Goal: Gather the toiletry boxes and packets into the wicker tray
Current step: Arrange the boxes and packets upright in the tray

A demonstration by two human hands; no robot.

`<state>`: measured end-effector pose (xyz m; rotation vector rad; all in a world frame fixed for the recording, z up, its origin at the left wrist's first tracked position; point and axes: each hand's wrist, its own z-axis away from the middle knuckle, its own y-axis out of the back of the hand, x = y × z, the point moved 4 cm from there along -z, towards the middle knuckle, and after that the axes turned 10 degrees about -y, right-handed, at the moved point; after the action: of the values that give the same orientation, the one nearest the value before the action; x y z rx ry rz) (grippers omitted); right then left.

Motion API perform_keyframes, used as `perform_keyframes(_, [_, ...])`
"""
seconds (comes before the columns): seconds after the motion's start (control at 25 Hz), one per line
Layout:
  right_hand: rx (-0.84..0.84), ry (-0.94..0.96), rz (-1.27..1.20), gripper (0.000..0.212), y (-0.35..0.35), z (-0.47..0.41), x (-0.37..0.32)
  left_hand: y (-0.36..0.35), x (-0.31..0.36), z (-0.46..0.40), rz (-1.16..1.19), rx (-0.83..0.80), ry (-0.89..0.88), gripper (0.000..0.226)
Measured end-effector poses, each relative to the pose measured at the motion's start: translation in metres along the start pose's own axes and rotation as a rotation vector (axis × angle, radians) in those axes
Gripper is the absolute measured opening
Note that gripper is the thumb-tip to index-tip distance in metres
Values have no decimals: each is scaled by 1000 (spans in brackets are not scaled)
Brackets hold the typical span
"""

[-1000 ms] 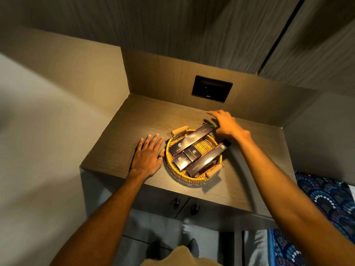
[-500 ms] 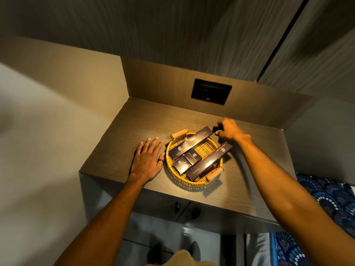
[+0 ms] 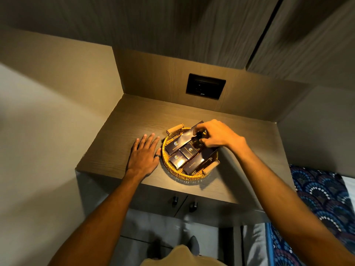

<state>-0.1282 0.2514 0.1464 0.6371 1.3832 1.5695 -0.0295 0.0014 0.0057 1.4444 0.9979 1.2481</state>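
Observation:
A round wicker tray (image 3: 173, 172) with two wooden handles sits on the wooden counter (image 3: 123, 139). Inside it lie several dark toiletry boxes with gold logos: a long box (image 3: 179, 142) at the back, two small square boxes (image 3: 189, 150) (image 3: 177, 160), and a long dental kit box (image 3: 193, 165) at the front. My right hand (image 3: 217, 136) hovers over the tray's back right, fingers pinched on a small dark item (image 3: 198, 134). My left hand (image 3: 145, 154) lies flat and open on the counter, just left of the tray, with a ring on one finger.
A black wall socket (image 3: 205, 86) sits in the back panel above the counter. Cupboard doors with two dark knobs (image 3: 184, 203) are below the counter edge. A patterned blue fabric (image 3: 322, 198) lies at the right. Walls close the counter on three sides.
My right hand picked up a small dark item from the counter behind the tray and carried it forward over the tray. My left hand stayed flat beside the tray.

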Motion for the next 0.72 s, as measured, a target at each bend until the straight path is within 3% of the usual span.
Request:
perform_keyframes(0.24, [15,-140,182,38,-22,10,-2,3,4,-1,-12,8,-23,62])
perform_keyframes(0.48, [58,-194,203,33,-24,6,-4,4,4,-1,1,8,-33,62])
perform_keyframes(0.72, [56,-246,166,51,-15,13,-3,4,5,0,4,16,-38,62])
